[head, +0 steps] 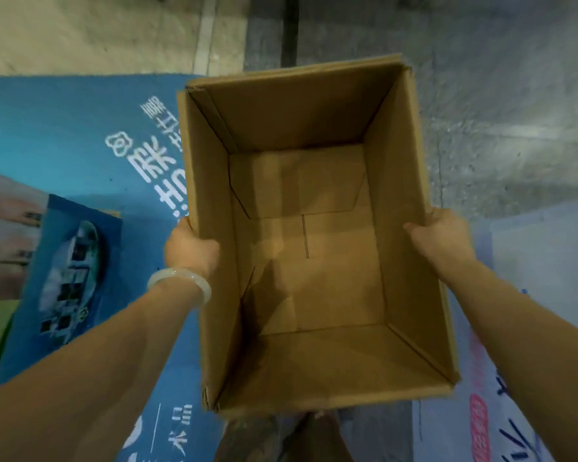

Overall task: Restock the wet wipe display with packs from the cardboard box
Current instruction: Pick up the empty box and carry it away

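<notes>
Cardboard box [309,241] held open-top above floor, interior bare: no packs visible inside. Left hand [191,248] grips left wall rim; right hand [442,235] grips right wall rim. Blue display panel [80,145] left of box. Judgement: unloading appears complete; box disposal remains.

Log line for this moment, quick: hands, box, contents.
left hand: grips left box wall | right hand: grips right wall | box: open top, held up | contents: none visible
</notes>
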Demonstrator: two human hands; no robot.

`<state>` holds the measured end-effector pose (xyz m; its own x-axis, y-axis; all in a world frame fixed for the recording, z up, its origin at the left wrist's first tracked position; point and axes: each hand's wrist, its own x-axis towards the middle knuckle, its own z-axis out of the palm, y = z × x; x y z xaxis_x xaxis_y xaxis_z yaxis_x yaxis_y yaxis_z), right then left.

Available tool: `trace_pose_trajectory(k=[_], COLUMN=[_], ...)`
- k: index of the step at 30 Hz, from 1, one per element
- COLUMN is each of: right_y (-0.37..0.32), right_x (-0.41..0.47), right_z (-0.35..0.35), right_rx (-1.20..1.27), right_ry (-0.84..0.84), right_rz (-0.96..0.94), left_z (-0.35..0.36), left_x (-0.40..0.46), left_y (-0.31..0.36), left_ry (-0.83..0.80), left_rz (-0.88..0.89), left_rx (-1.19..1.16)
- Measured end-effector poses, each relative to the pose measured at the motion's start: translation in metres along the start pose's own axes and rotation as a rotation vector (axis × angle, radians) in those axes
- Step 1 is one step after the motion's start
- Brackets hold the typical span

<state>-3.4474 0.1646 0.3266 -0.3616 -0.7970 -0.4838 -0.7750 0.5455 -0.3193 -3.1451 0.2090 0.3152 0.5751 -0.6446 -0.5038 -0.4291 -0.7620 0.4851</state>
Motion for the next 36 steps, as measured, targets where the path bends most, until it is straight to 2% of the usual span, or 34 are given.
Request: trace_pose_trajectory(k=[5, 12, 22, 29, 36], right_y=[-0.079, -0.201, -0.366, -0.494, -0.636], right_x=[-0.033, -0.067, -0.055, -0.032, -0.007], right_z=[-0.059, -0.141, -0.223, -0.247, -0.213], right_rx=[0.01, -0.021, -0.049, -0.1, -0.175], right_ry=[0.054, 0.038, 0.116, 0.115, 0.038], right_rz=[-0.083, -0.284, -0.506, -0.688, -0.836], left_z=[-0.102, -0.244, -0.365, -0.422, -0.473], left_x=[-0.01, -0.028, 0.01, 0.061, 0.135], left_y=[0.042, 0.1, 0.179, 0.214, 0.21], left_ry=[0.034, 0.193, 0.378, 0.514, 0.607], left_rz=[0.015, 0.09, 0.088, 0.012, -0.116], left_rx=[-0.017, -0.03, -0.092, -0.152, -0.237])
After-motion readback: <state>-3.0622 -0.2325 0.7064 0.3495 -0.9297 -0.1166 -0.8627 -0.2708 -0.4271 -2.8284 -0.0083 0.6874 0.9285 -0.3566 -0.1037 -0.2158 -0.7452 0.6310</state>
